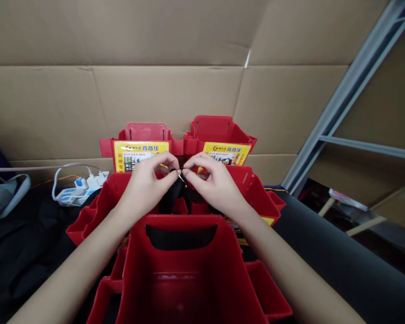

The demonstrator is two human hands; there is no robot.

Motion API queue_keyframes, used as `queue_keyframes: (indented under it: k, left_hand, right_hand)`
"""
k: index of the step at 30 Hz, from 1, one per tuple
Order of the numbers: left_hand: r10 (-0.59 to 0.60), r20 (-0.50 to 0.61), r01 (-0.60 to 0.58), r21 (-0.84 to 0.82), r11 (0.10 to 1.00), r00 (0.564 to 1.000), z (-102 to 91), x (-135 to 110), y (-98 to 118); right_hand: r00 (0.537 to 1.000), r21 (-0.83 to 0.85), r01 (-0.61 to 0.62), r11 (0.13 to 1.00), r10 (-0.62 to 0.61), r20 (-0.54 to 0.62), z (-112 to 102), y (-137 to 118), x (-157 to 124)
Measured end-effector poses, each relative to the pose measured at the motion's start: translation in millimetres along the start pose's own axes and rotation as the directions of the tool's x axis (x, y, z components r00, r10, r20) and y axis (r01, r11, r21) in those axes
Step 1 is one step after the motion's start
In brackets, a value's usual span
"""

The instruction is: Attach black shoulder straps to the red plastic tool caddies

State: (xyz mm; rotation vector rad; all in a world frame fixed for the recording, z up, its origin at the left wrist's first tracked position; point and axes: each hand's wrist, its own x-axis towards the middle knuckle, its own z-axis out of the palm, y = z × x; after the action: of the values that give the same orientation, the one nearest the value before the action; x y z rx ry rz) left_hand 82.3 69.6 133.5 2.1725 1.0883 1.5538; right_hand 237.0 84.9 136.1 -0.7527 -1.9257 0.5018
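My left hand (pixel 150 176) and my right hand (pixel 212 176) meet at fingertip height above a cluster of red plastic bins. Between the fingertips they pinch a small black strap with a metal ring (pixel 180 176); the strap's dark tail hangs down toward the bins. Directly below my forearms stands a large red bin (pixel 189 279) with a handle slot in its far wall. Two more red bins (pixel 219 135) with yellow labels stand behind, against the cardboard.
Cardboard sheets (pixel 168 90) wall off the back. A white power strip with plugs and cables (pixel 77 189) lies at the left on black cloth (pixel 23 252). A grey metal rack frame (pixel 340 103) rises at the right, beside a black roll (pixel 340 261).
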Motion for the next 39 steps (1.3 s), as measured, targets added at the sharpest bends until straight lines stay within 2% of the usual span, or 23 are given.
queue_keyframes:
  k: [2, 4, 6, 12, 15, 17, 20, 22, 24, 26, 28, 30, 32, 33, 36, 37, 39]
  left_hand:
    - [-0.064, 0.076, 0.072, -0.103, 0.992, 0.995, -2.3, 1.4, -2.1]
    - [-0.144, 0.139, 0.167, -0.172, 0.971, 0.980, -4.9, 2.0, -3.1]
    - [-0.195, 0.177, 0.231, -0.211, 0.950, 0.965, -6.9, 2.1, -3.5]
    - [-0.200, 0.155, 0.231, -0.216, 0.949, 0.967, -8.0, 3.8, -4.0]
    - [-0.214, 0.119, 0.236, -0.226, 0.945, 0.970, -9.7, 4.4, -3.1]
    - [-0.240, 0.090, 0.255, -0.242, 0.936, 0.967, -11.3, 4.4, -2.5]
    - [-0.275, 0.058, 0.280, -0.279, 0.919, 0.960, -13.2, 4.5, -2.2]
    - [-0.267, 0.032, 0.264, -0.293, 0.919, 0.963, -13.7, 4.9, -2.7]
    - [-0.242, 0.013, 0.236, -0.289, 0.928, 0.970, -13.7, 5.2, -3.8]
    - [-0.231, 0.011, 0.225, -0.278, 0.934, 0.973, -13.6, 5.4, -5.1]
    - [-0.234, 0.021, 0.230, -0.271, 0.935, 0.972, -13.6, 5.2, -6.1]
    - [-0.239, 0.031, 0.238, -0.273, 0.932, 0.971, -14.1, 4.8, -6.3]
    - [-0.245, 0.044, 0.248, -0.281, 0.927, 0.968, -14.6, 4.5, -5.6]
    - [-0.251, 0.047, 0.254, -0.284, 0.925, 0.967, -14.8, 4.5, -5.1]
    - [-0.253, 0.050, 0.258, -0.261, 0.930, 0.966, -14.2, 4.4, -3.9]
    - [-0.248, 0.055, 0.253, -0.247, 0.935, 0.967, -13.5, 4.4, -3.7]
    - [-0.236, 0.076, 0.247, -0.218, 0.944, 0.969, -11.8, 4.0, -3.6]
  right_hand:
    - [0.997, 0.194, -0.077, 0.978, 0.082, -0.016, 0.4, 1.9, 1.7]
    - [0.984, 0.406, -0.152, 0.901, 0.175, -0.020, -1.9, 2.8, 3.8]
    - [0.964, 0.544, -0.185, 0.818, 0.259, -0.061, -8.1, 3.2, 6.5]
    - [0.865, 0.722, -0.192, 0.665, 0.462, -0.196, -36.4, 7.6, 17.7]
    - [0.842, 0.712, -0.150, 0.686, 0.466, -0.272, -46.5, 12.3, 21.1]
    - [0.857, 0.659, -0.144, 0.739, 0.426, -0.291, -50.7, 15.9, 21.7]
    - [0.886, 0.579, -0.250, 0.776, 0.424, -0.186, -52.4, 21.1, 19.8]
    - [0.898, 0.460, -0.374, 0.806, 0.438, -0.037, -50.0, 23.5, 16.6]
    - [0.887, 0.278, -0.462, 0.842, 0.433, 0.161, -45.0, 24.4, 12.4]
    - [0.857, 0.161, -0.466, 0.870, 0.398, 0.327, -38.4, 24.2, 8.4]
    - [0.854, 0.143, -0.423, 0.895, 0.341, 0.393, -32.8, 23.9, 5.9]
    - [0.891, 0.083, -0.357, 0.930, 0.313, 0.328, -31.3, 24.1, 5.0]
    - [0.934, -0.107, -0.305, 0.946, 0.319, 0.159, -35.7, 23.8, 4.8]
    - [0.945, -0.240, -0.298, 0.924, 0.321, 0.059, -39.7, 22.8, 4.4]
    - [0.937, -0.548, -0.349, 0.760, 0.294, -0.189, -52.0, 14.2, 0.9]
    - [0.935, -0.597, -0.354, 0.720, 0.264, -0.236, -54.0, 9.9, -0.7]
    - [0.950, -0.638, -0.305, 0.707, 0.178, -0.257, -52.8, 1.6, -3.6]
